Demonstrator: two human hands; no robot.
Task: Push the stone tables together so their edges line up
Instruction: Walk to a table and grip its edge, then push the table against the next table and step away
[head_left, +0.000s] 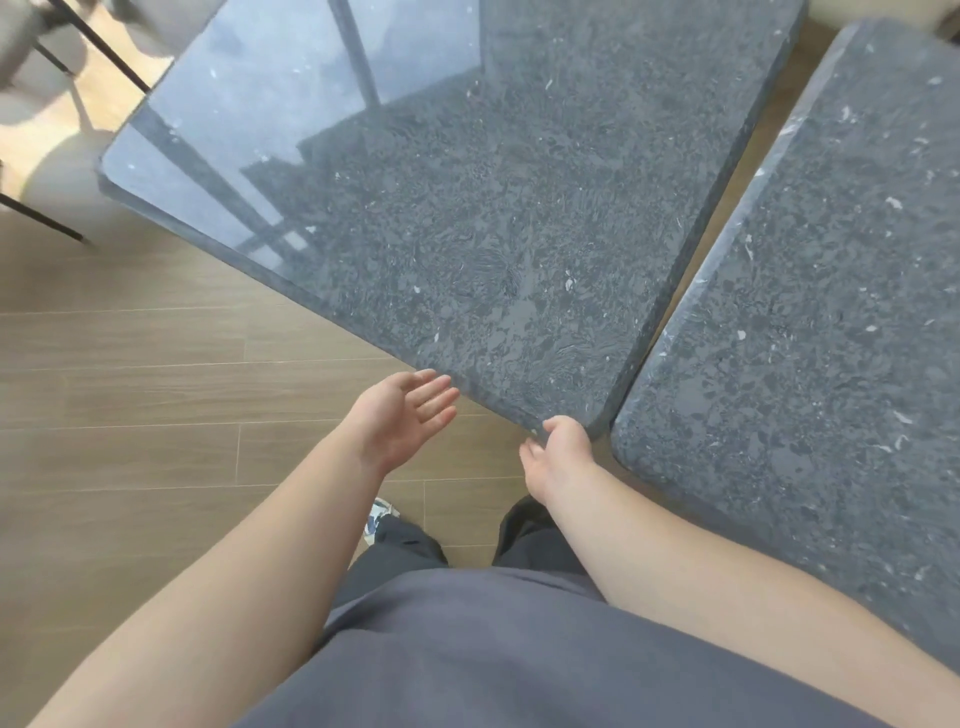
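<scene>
Right hand (558, 457) grips near corner of left stone table (467, 234), fingers hidden under edge. Left hand (402, 418) open, empty. Plant left palm on edge, swing corner toward right stone table (810, 312); wedge gap closes evenly.

Two dark speckled stone tables — left table (441, 208), right table (810, 322) — with a narrow wedge gap between them showing wood floor (130, 374). Right hand (558, 454) at left table's near corner, fingers under the edge. Left hand (405, 415) flat-fingered, palm up, just beside that table's near edge.

The right hand's (558, 457) fingers curl out of sight under the left counter's (467, 218) near corner; the right counter (810, 312) runs off the right edge.
</scene>
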